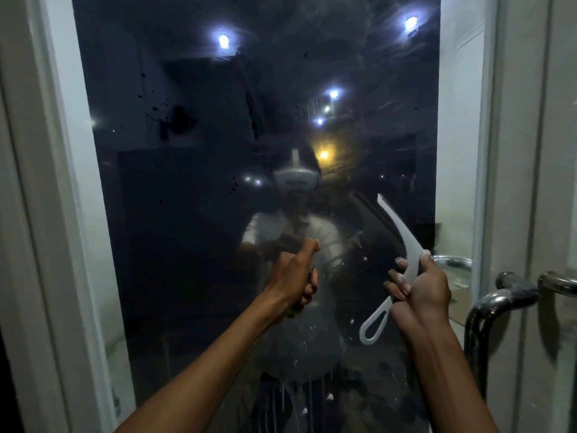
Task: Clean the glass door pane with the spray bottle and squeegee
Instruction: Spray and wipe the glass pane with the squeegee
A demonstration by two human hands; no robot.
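Gripping a curved white plastic squeegee [402, 260], the right hand [421, 289] nears the dark droplet-streaked glass pane [193, 214]; the left hand [296, 276] curls around a mostly hidden object.

We see the dark glass door pane [193, 245] in its white frame [56, 214], droplets and drip streaks [329, 396] clinging low on it.

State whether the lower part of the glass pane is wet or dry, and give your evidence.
Wet: white droplets and downward runs cover the glass pane below the squeegee.
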